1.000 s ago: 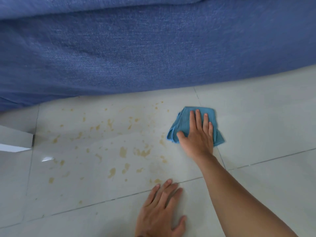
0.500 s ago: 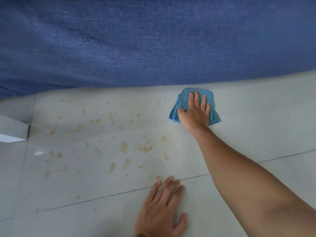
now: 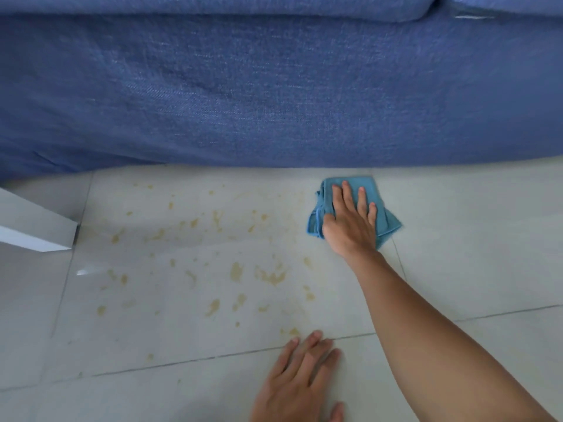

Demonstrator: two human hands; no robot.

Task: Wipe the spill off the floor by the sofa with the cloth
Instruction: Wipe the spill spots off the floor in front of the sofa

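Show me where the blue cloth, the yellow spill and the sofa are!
blue cloth (image 3: 368,185): head view, bare top edge.
yellow spill (image 3: 236,271): head view, one big splotch.
sofa (image 3: 274,92): head view, front fabric.

Both hands lying flat, fingers straight.
Right hand (image 3: 350,220) is reaching toward 12 o'clock, arm extended; left hand (image 3: 297,382) is resting at 6 o'clock.

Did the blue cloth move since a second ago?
Yes. The cloth slid away from the person, toward the sofa; the strip of floor between them is narrower now. The right hand presses it flat.
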